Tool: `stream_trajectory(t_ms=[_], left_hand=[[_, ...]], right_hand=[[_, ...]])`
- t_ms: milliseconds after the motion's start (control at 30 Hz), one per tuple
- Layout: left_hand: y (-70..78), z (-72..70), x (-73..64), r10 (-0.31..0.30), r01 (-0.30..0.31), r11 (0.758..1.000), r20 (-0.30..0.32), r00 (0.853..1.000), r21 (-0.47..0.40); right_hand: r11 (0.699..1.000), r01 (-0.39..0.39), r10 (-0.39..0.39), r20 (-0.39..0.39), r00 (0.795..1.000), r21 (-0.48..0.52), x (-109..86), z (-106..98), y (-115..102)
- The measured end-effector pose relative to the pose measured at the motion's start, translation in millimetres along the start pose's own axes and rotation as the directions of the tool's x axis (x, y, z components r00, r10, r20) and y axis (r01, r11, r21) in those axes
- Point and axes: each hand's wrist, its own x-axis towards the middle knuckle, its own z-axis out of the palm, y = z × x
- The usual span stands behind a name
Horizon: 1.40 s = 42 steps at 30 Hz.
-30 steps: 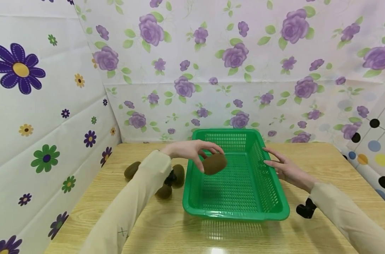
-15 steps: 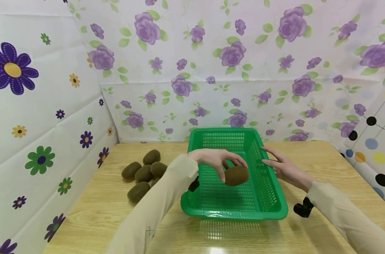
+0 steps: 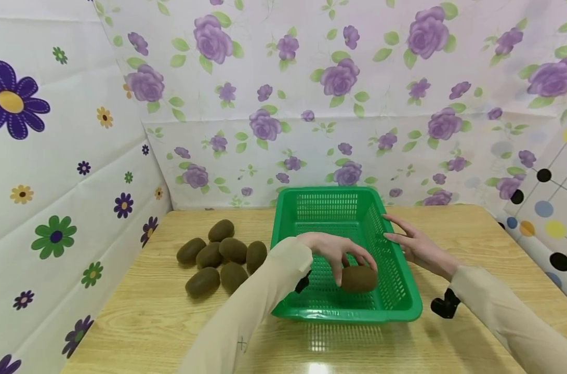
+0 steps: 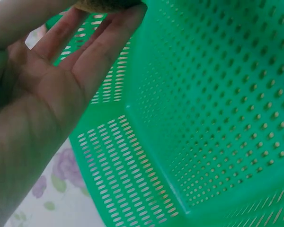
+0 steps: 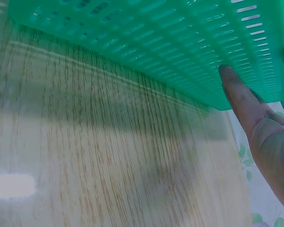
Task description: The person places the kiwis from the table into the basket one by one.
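Cream cloth sleeves (image 3: 250, 306) cover both arms at the near side of the green basket (image 3: 344, 315); the left one bears a small dark cross (image 3: 241, 343). Small marks (image 3: 327, 314) on the basket's near rim are too faint to read. Inside that rim, towards the right wall, is a plump brown kiwi (image 3: 359, 279), oval, matt and blunt-ended, its long axis roughly crosswise, parallel to the near rim. The left hand (image 3: 338, 253) grasps it from above with thumb and fingers; whether it touches the basket's floor cannot be told. Farther along, the right hand (image 3: 421, 246) is unclenched, its straight fingers touching the basket's right rim. Left of the basket, seven similar kiwis (image 3: 233, 250) cluster on the pale wooden tabletop (image 3: 138, 322); the one closest to the basket points almost front to back. Beyond the basket hangs white cloth (image 3: 306, 150) printed with purple roses and green leaves
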Motion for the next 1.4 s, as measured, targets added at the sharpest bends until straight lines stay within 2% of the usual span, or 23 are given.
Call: stream_trajectory(t_ms=[200, 433, 567, 867, 1000, 1033, 1167, 1200, 1400], left_hand=[[-4.1, 8.0, 10.8, -0.059, 0.059, 0.998, 0.030, 0.998, -0.015], [-9.9, 15.2, 19.4, -0.030, 0.026, 0.999, 0.092, 0.995, 0.042], [-12.7, 16.7, 23.3, -0.038, 0.031, 0.997, 0.106, 0.994, 0.074], [-18.8, 22.9, 33.1, -0.067, 0.057, 0.994, 0.119, 0.991, 0.089], [-22.4, 23.8, 39.0, -0.072, 0.057, 0.991, 0.119, 0.990, 0.121], [-27.8, 23.4, 44.4, -0.079, 0.062, 0.988, 0.115, 0.990, 0.141], [-31.3, 23.2, 50.7, -0.089, 0.071, 0.986, 0.115, 0.989, 0.152], [-38.9, 23.5, 57.3, -0.099, 0.080, 0.982, 0.106, 0.989, 0.171], [-26.5, 28.2, 49.4, -0.094, 0.081, 0.988, 0.094, 0.991, 0.134]], right_hand=[[1.000, -0.010, 0.009, -0.020, 1.000, -0.004, -0.1, 0, 0], [1.000, -0.014, 0.013, -0.024, 1.000, -0.010, -0.5, 1, -1], [1.000, -0.017, 0.017, -0.021, 1.000, 0.003, -0.8, 2, -3], [1.000, -0.018, 0.018, -0.020, 1.000, -0.005, 0.2, 2, -3], [1.000, -0.025, 0.025, -0.028, 0.999, -0.013, 1.1, 2, -3], [0.999, -0.027, 0.026, -0.031, 0.999, -0.018, 1.1, 2, -4], [0.999, -0.029, 0.028, -0.035, 0.999, -0.019, 0.6, 2, -4], [0.999, -0.031, 0.031, -0.037, 0.999, -0.017, 0.5, 2, -5], [0.997, -0.049, 0.046, -0.051, 0.998, -0.055, -0.7, 2, -5]])
